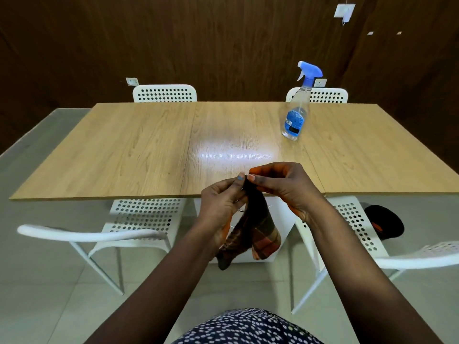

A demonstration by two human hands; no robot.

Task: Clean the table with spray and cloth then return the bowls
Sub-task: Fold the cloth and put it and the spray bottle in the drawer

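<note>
A dark checked cloth (258,227) in brown and orange hangs down in front of the wooden table's (139,150) near edge. My left hand (221,202) and my right hand (283,184) both pinch its top edge, fingertips close together just above the table's front edge. A clear spray bottle (296,112) with a blue trigger head and blue label stands upright on the table at the back right, well away from both hands. No bowls are in view.
White perforated chairs stand around the table: two at the far side (165,93), one at the near left (129,227) and one at the near right (372,239). A dark round object (385,222) lies on the floor at the right.
</note>
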